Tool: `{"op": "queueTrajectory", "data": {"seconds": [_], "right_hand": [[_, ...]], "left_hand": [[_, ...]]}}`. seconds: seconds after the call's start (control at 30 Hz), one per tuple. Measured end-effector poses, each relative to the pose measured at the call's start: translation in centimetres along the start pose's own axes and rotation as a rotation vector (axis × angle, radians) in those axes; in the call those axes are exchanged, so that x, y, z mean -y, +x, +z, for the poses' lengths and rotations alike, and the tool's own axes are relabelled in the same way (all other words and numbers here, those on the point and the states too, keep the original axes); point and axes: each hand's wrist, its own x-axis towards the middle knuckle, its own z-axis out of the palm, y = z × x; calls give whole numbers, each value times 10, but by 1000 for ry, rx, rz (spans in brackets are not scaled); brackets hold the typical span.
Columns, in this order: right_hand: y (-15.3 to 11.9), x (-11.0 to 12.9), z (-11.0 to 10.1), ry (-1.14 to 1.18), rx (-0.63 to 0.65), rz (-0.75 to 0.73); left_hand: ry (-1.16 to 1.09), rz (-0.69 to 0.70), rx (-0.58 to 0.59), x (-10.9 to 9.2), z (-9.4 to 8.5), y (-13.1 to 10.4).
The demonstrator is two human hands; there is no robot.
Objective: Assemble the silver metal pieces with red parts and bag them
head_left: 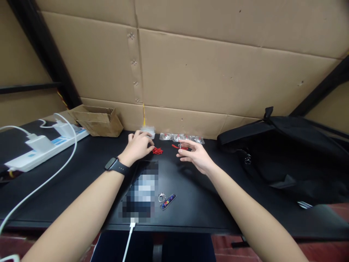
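Note:
My right hand (195,155) pinches a red cord (176,146) between thumb and fingers, above the far part of the black table. A small pale or shiny piece shows at the fingertips, too small to name. My left hand (139,145), wearing a dark watch, is bent over the table with its fingers apart. Its thumb is beside a small heap of red cords (157,150). Just behind its fingers lies a stack of clear plastic pieces (148,131), partly covered by them. Near the front lies a colourful keychain (168,202) with a metal ring (161,197).
Clear packets (167,136) line the cardboard wall (191,72). A blurred-out device (141,191) with a white cable (130,236) lies at the front. On the left are a power strip (24,162) and an open cardboard box (100,123); a black bag (286,160) fills the right.

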Motion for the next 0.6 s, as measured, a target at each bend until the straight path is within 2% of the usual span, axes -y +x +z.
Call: {"op": "queueTrajectory", "data": {"seconds": [0.1,0.23,0.4,0.6], "right_hand": [[3,1,-6,-32,-42,-8],[5,3,-10,-53,-63,-11],[7,4,-16,-51,-79,-32],[8,7,-22,-60,-106,-53]], "left_hand": [[158,-118,126,22,6,-1],[264,-144,206,24,7,-2],[281,-143,164,20,-3,-4],[270,-99,30,23,-12,-4]]}}
